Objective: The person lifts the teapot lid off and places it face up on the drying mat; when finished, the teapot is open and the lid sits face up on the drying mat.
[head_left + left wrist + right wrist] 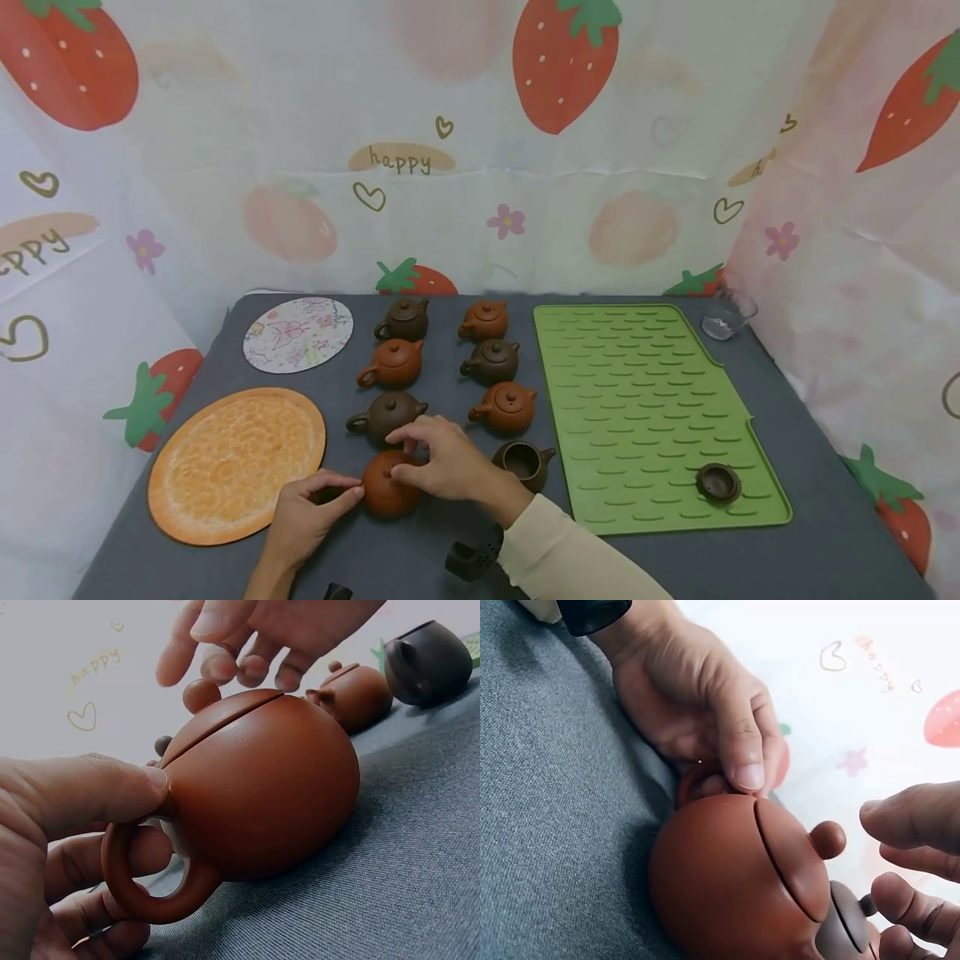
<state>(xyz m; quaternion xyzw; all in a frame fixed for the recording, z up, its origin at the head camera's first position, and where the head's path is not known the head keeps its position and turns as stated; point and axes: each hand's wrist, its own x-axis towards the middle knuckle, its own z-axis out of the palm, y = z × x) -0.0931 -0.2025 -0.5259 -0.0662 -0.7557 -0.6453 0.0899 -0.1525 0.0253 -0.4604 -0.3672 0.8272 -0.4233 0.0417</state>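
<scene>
A reddish-brown clay teapot (pixel 388 498) with its lid on rests on the grey cloth at the near end of the left row. My left hand (pixel 303 515) pinches the top of its handle (pixel 112 859) between thumb and fingers. Over the lid hovers my right hand (pixel 450 462), its fingers apart and bent a little. In the right wrist view a gap shows between those fingers and the round lid knob (pixel 827 840). Just behind stands a dark brown lidded teapot (pixel 390 417).
More teapots stand in two rows, among them a lidless dark one (pixel 551 458). Its small dark lid (pixel 718 483) lies upturned on a green mat (pixel 637 417). Leftward are a bread-patterned round mat (pixel 240 467) and a patterned oval mat (pixel 298 333). A glass cup (pixel 726 317) stands far right.
</scene>
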